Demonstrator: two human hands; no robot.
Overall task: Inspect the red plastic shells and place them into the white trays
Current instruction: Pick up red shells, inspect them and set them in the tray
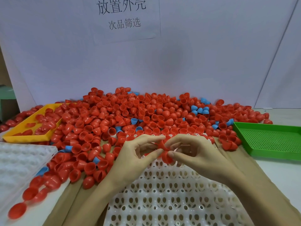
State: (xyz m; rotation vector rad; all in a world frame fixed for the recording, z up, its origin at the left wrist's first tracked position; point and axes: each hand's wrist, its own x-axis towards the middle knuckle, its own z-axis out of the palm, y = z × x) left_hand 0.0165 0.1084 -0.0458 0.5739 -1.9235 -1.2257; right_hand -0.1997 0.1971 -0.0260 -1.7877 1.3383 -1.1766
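Observation:
A big heap of red plastic shells (130,115) covers the back of the table, with a few blue ones mixed in. Above the far end of a white tray (162,193) with rows of holes, both my hands meet. My left hand (135,154) and my right hand (192,152) pinch a red shell (166,156) between thumbs and fingertips. The shell is partly hidden by my fingers. A second white tray (21,160) lies at the left edge.
A yellow tray (26,136) holding some red shells stands at the back left. A green perforated tray (268,141) sits at the right. Loose red shells (29,193) trail toward the front left. A white backdrop with a printed sign stands behind the heap.

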